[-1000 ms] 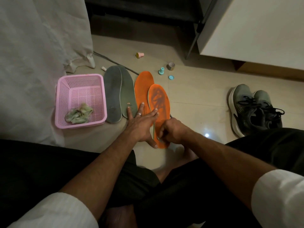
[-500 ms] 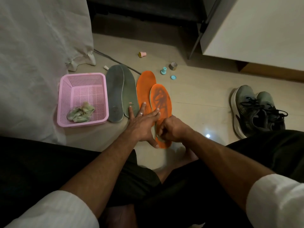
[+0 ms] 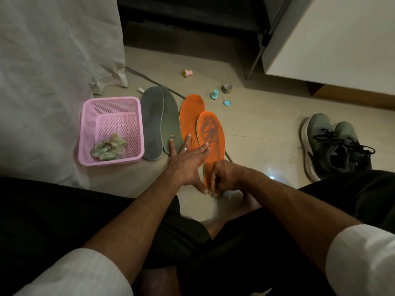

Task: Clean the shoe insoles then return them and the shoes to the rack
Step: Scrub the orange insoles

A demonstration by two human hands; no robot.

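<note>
Two orange insoles lie side by side on the tiled floor. The right orange insole [image 3: 211, 135] carries a dark smudge and overlaps the left orange insole [image 3: 190, 113]. My left hand [image 3: 186, 160] presses flat with spread fingers across both, holding them down. My right hand [image 3: 224, 178] is curled at the heel end of the smudged insole and pinches a small greenish wipe [image 3: 213, 195] that barely shows. Two grey insoles [image 3: 159, 122] lie to the left. A pair of grey shoes [image 3: 333, 144] with black laces stands at the right.
A pink plastic basket [image 3: 136, 116] holds crumpled used wipes [image 3: 108, 146]. Small caps and a tape roll [image 3: 227, 88] are scattered on the floor beyond the insoles. A grey cable [image 3: 154, 82] runs behind them. White cloth hangs at the left, a white cabinet at the right.
My right hand has slid down the smudged insole from its middle to the heel end. My left hand has stayed pressed on the insoles.
</note>
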